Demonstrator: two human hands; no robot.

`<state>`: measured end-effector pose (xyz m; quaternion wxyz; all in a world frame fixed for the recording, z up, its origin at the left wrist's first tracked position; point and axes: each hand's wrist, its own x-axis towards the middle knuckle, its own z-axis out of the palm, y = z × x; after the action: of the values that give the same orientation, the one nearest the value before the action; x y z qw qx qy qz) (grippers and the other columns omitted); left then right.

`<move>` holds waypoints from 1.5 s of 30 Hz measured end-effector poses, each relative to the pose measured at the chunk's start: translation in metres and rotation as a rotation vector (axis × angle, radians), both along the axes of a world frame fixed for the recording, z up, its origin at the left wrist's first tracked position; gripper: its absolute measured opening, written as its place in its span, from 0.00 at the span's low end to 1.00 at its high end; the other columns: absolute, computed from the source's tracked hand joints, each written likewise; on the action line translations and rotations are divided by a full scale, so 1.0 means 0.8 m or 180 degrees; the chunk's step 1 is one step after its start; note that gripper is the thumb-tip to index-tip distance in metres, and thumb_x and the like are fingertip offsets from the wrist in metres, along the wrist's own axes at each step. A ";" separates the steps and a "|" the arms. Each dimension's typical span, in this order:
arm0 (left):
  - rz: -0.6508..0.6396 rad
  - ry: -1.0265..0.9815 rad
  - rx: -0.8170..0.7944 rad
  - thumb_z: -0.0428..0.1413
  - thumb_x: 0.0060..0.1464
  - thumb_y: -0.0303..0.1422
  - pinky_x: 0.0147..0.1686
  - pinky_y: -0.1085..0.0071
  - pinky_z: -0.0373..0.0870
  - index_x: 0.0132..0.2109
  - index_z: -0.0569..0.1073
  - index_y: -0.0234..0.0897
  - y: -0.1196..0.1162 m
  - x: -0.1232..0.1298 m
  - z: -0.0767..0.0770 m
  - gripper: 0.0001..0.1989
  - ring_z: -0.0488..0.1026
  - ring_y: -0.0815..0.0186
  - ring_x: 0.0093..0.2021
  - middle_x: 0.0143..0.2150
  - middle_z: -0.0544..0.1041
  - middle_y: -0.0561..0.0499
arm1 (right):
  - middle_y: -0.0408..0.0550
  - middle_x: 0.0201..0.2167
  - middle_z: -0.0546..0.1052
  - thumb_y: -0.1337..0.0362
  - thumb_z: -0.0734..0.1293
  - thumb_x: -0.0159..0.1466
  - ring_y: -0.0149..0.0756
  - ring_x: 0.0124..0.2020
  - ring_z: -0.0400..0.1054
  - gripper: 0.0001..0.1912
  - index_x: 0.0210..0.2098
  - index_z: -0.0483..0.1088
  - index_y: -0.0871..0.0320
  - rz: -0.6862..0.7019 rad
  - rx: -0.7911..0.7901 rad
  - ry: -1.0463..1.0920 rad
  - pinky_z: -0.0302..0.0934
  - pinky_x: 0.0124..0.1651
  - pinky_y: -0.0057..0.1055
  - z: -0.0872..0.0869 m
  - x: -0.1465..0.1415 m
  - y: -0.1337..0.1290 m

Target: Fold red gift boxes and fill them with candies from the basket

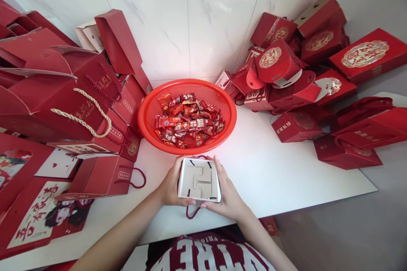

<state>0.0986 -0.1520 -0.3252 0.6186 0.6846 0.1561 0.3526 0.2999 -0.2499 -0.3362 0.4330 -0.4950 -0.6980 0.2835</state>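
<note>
An open box (199, 180) with a white inside faces up between my hands, close to the table's front edge. Its bottom shows interlocked flaps, and dark cord ends poke through near its corners. Red cord loops stick out at its front and back. My left hand (174, 184) is wrapped round the left side of the box, while my right hand (225, 192) grips the right side. Just beyond the box stands a red plastic basket (187, 148) holding many small red-wrapped packets (190, 123).
Red gift boxes and bags (41, 93) crowd the left side, some with cord handles. More red boxes (299, 127) are piled at the right on the white table (254, 169). A pale tiled wall (219, 17) rises behind the basket.
</note>
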 end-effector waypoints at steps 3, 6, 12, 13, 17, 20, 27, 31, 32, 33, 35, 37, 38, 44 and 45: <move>-0.0028 0.0101 0.0034 0.72 0.36 0.46 0.60 0.45 0.63 0.64 0.56 0.41 0.003 -0.002 -0.001 0.52 0.66 0.41 0.62 0.61 0.67 0.36 | 0.58 0.72 0.50 0.38 0.68 0.59 0.54 0.70 0.50 0.62 0.73 0.25 0.52 -0.0033 -0.0008 -0.0002 0.52 0.68 0.52 -0.001 0.000 0.000; -0.0078 0.0136 0.0025 0.72 0.37 0.44 0.60 0.45 0.62 0.64 0.57 0.41 0.007 -0.002 0.001 0.50 0.66 0.42 0.62 0.61 0.67 0.36 | 0.60 0.72 0.48 0.37 0.67 0.60 0.55 0.71 0.49 0.63 0.73 0.20 0.54 -0.0046 -0.0091 -0.0003 0.51 0.69 0.52 -0.004 0.000 -0.001; -0.0068 0.0173 -0.0045 0.72 0.38 0.44 0.62 0.43 0.60 0.63 0.57 0.41 0.003 -0.003 0.002 0.49 0.64 0.41 0.64 0.62 0.66 0.35 | 0.62 0.72 0.47 0.41 0.65 0.64 0.55 0.72 0.44 0.58 0.72 0.19 0.55 0.0077 -0.0225 -0.0245 0.47 0.70 0.54 -0.009 0.002 -0.002; -0.0072 0.0187 -0.0082 0.73 0.38 0.44 0.62 0.43 0.60 0.63 0.56 0.42 0.001 -0.004 0.002 0.50 0.64 0.41 0.64 0.63 0.65 0.35 | 0.62 0.71 0.49 0.41 0.65 0.64 0.55 0.71 0.45 0.59 0.73 0.20 0.55 0.0092 -0.0247 -0.0227 0.48 0.70 0.53 -0.008 0.002 -0.001; -0.0078 0.0325 -0.0040 0.74 0.36 0.41 0.64 0.42 0.57 0.68 0.49 0.45 -0.010 -0.011 0.001 0.58 0.60 0.41 0.66 0.65 0.61 0.35 | 0.61 0.64 0.58 0.39 0.73 0.55 0.54 0.65 0.56 0.67 0.73 0.24 0.55 0.0123 -0.0443 0.0130 0.55 0.66 0.50 -0.001 0.004 0.005; -0.0096 0.0413 0.0037 0.73 0.37 0.39 0.64 0.42 0.57 0.69 0.46 0.46 -0.013 -0.013 0.001 0.59 0.60 0.42 0.67 0.66 0.60 0.36 | 0.58 0.62 0.59 0.44 0.75 0.54 0.52 0.63 0.58 0.66 0.73 0.27 0.54 0.0128 -0.0405 0.0279 0.57 0.65 0.48 0.004 0.003 0.008; -0.0032 0.0650 0.0256 0.69 0.40 0.34 0.62 0.45 0.62 0.66 0.50 0.42 -0.003 -0.011 0.007 0.51 0.64 0.44 0.64 0.63 0.64 0.36 | 0.61 0.62 0.60 0.44 0.71 0.59 0.53 0.63 0.58 0.61 0.73 0.26 0.57 0.0013 -0.0318 0.0056 0.58 0.64 0.50 0.003 -0.005 0.009; -0.0006 0.0735 0.0288 0.72 0.36 0.38 0.60 0.47 0.64 0.63 0.54 0.40 0.005 -0.016 0.010 0.51 0.67 0.44 0.62 0.62 0.67 0.36 | 0.64 0.68 0.55 0.30 0.64 0.56 0.60 0.66 0.54 0.65 0.74 0.26 0.57 0.0323 -0.0190 -0.0526 0.55 0.65 0.55 0.015 0.028 0.010; 0.0020 0.0805 0.0325 0.72 0.35 0.38 0.60 0.47 0.65 0.63 0.56 0.40 0.007 -0.017 0.010 0.50 0.68 0.44 0.61 0.61 0.68 0.36 | 0.62 0.69 0.55 0.28 0.61 0.56 0.61 0.66 0.54 0.61 0.74 0.33 0.55 0.0337 -0.0086 -0.0652 0.55 0.64 0.56 0.023 0.043 0.011; 0.0038 0.0869 0.0360 0.73 0.34 0.38 0.60 0.47 0.65 0.62 0.57 0.40 0.008 -0.017 0.011 0.50 0.69 0.44 0.60 0.61 0.69 0.37 | 0.60 0.69 0.56 0.28 0.57 0.59 0.62 0.66 0.55 0.54 0.74 0.43 0.53 0.0295 0.0051 -0.0712 0.55 0.64 0.57 0.033 0.058 0.013; 0.0037 0.0910 0.0375 0.73 0.34 0.38 0.59 0.48 0.66 0.61 0.58 0.39 0.010 -0.017 0.012 0.49 0.70 0.44 0.59 0.60 0.70 0.37 | 0.58 0.66 0.61 0.29 0.51 0.63 0.61 0.63 0.59 0.45 0.67 0.60 0.52 0.0173 0.0320 -0.0626 0.59 0.60 0.56 0.060 0.085 0.018; -0.0009 0.0865 0.0332 0.73 0.34 0.38 0.58 0.48 0.67 0.60 0.58 0.38 0.011 -0.017 0.012 0.48 0.70 0.43 0.59 0.60 0.70 0.36 | 0.57 0.58 0.71 0.35 0.51 0.67 0.55 0.57 0.67 0.37 0.61 0.68 0.52 0.0033 0.0462 -0.0428 0.64 0.56 0.50 0.094 0.103 0.027; -0.0020 0.0848 0.0321 0.73 0.34 0.38 0.58 0.48 0.67 0.60 0.58 0.38 0.012 -0.016 0.012 0.48 0.70 0.43 0.59 0.60 0.70 0.36 | 0.55 0.52 0.75 0.42 0.55 0.70 0.51 0.53 0.70 0.29 0.58 0.70 0.51 -0.0013 0.0537 -0.0356 0.66 0.53 0.47 0.112 0.106 0.035; 0.0081 0.0895 0.0449 0.72 0.35 0.39 0.57 0.48 0.68 0.60 0.57 0.39 0.011 -0.014 0.012 0.48 0.71 0.45 0.58 0.58 0.71 0.37 | 0.50 0.50 0.77 0.60 0.56 0.74 0.41 0.50 0.72 0.16 0.54 0.72 0.54 0.0486 -0.0114 -0.1144 0.66 0.54 0.39 0.181 0.068 0.132; 0.0098 0.0901 0.0472 0.72 0.35 0.39 0.57 0.48 0.68 0.60 0.57 0.39 0.011 -0.014 0.013 0.48 0.72 0.45 0.57 0.58 0.72 0.37 | 0.50 0.51 0.77 0.62 0.56 0.74 0.41 0.51 0.72 0.17 0.54 0.72 0.55 0.0849 -0.0331 -0.1401 0.65 0.55 0.39 0.181 0.057 0.153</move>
<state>0.0876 -0.1433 -0.3152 0.5327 0.7688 0.2257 0.2726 0.3451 -0.1273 -0.1911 0.2035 -0.4699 -0.8189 0.2591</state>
